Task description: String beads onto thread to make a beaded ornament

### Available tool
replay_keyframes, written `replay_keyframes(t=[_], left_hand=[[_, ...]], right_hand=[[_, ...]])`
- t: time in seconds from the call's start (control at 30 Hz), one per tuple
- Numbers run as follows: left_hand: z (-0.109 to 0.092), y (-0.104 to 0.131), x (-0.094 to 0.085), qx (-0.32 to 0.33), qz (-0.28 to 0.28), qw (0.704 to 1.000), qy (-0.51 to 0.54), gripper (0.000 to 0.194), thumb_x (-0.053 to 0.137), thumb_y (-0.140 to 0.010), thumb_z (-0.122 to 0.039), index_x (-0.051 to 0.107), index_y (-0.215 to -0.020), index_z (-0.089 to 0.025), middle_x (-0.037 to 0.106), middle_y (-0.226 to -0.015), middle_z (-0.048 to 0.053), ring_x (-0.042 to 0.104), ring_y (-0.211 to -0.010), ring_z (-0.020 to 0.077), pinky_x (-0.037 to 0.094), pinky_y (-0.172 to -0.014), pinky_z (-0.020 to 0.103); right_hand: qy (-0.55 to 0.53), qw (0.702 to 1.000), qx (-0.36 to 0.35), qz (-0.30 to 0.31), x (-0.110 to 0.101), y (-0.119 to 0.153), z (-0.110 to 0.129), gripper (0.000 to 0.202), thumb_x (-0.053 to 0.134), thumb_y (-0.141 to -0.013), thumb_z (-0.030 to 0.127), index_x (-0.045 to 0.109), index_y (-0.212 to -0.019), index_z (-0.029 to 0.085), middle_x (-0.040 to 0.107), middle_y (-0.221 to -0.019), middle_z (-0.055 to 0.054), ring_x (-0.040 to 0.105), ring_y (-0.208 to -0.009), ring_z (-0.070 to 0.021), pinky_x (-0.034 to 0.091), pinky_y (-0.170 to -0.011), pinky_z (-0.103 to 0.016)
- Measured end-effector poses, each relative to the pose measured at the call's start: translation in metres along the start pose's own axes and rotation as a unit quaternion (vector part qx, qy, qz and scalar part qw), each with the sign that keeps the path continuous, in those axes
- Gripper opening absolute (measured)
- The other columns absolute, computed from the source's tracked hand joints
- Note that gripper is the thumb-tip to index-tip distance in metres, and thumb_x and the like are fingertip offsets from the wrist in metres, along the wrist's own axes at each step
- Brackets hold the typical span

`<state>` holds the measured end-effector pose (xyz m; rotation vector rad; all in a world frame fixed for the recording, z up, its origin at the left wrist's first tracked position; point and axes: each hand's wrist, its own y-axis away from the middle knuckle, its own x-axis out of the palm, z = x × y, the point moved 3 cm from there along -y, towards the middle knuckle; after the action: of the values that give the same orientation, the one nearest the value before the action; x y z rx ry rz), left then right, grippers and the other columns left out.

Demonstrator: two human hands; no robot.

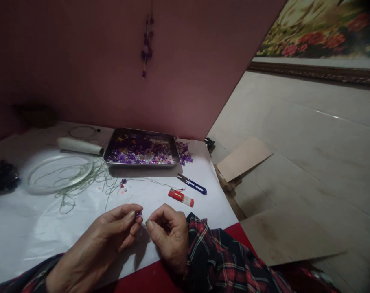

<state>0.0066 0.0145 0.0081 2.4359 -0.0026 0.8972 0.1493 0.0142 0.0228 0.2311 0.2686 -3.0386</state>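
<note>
Between the thumb and fingers of my left hand (111, 230) is a small purple bead (138, 214). Close beside it, the thumb and forefinger of my right hand (169, 234) are pinched together; whatever they hold is too fine to make out. Beyond my hands a few loose beads (123, 181) lie on the white sheet, with a thin cord (151, 181) running past them. A metal tray (142, 165) full of purple, clear and red beads stands further back. More purple beads (186, 152) are heaped at its right side.
Blue thread snips (192, 184) and a red lighter (181, 197) lie to the right. Left are a clear ring of tubing (27, 179), tangled green cord (90, 179) and a white cone (77, 145). A beaded strand (146, 51) hangs against the pink wall. The table's right edge drops to a tiled floor.
</note>
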Motion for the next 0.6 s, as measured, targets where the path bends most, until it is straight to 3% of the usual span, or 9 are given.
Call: replay_keyframes(t=[0.3,0.47,0.53,0.6], left_hand=[[-0.0028,0.0038,0.0076,0.003,0.005,1.0,0.011,0.018,0.086,-0.055,-0.013,0.077,-0.071,-0.012,0.063,-0.051,0.002,0.048,-0.043,0.0063,0.039,-0.042,0.015],[-0.0024,0.0029,0.003,-0.007,-0.051,0.999,-0.002,0.02,0.083,-0.055,-0.007,0.077,-0.074,-0.013,0.068,-0.058,0.006,0.059,-0.052,0.0117,0.045,-0.046,0.017],[-0.0012,0.0026,0.0021,-0.013,-0.054,0.998,-0.013,0.02,0.083,-0.057,-0.011,0.076,-0.076,-0.014,0.066,-0.057,0.004,0.056,-0.048,0.0098,0.042,-0.044,0.016],[-0.0001,0.0021,0.0039,-0.009,-0.018,1.0,-0.024,0.018,0.083,-0.061,-0.019,0.076,-0.077,-0.015,0.059,-0.049,0.0,0.045,-0.039,0.0057,0.035,-0.038,0.015]], right_hand=[[-0.017,1.0,0.009,-0.001,0.0008,-0.0013,0.0043,0.015,0.058,-0.073,0.025,0.055,-0.06,0.018,0.041,-0.045,0.007,0.035,-0.042,-0.0075,0.024,-0.04,-0.02],[-0.015,1.0,0.007,-0.002,0.0002,-0.0007,0.0044,0.016,0.059,-0.074,0.026,0.056,-0.061,0.017,0.042,-0.046,0.006,0.036,-0.043,-0.0076,0.024,-0.042,-0.02],[-0.011,1.0,0.003,-0.004,-0.0002,-0.001,0.0039,0.017,0.059,-0.074,0.027,0.057,-0.061,0.017,0.043,-0.046,0.006,0.036,-0.043,-0.0076,0.024,-0.042,-0.02],[-0.003,1.0,0.002,-0.008,-0.0004,-0.0016,0.0027,0.017,0.059,-0.074,0.028,0.058,-0.061,0.017,0.042,-0.046,0.006,0.036,-0.043,-0.0077,0.024,-0.042,-0.021]])
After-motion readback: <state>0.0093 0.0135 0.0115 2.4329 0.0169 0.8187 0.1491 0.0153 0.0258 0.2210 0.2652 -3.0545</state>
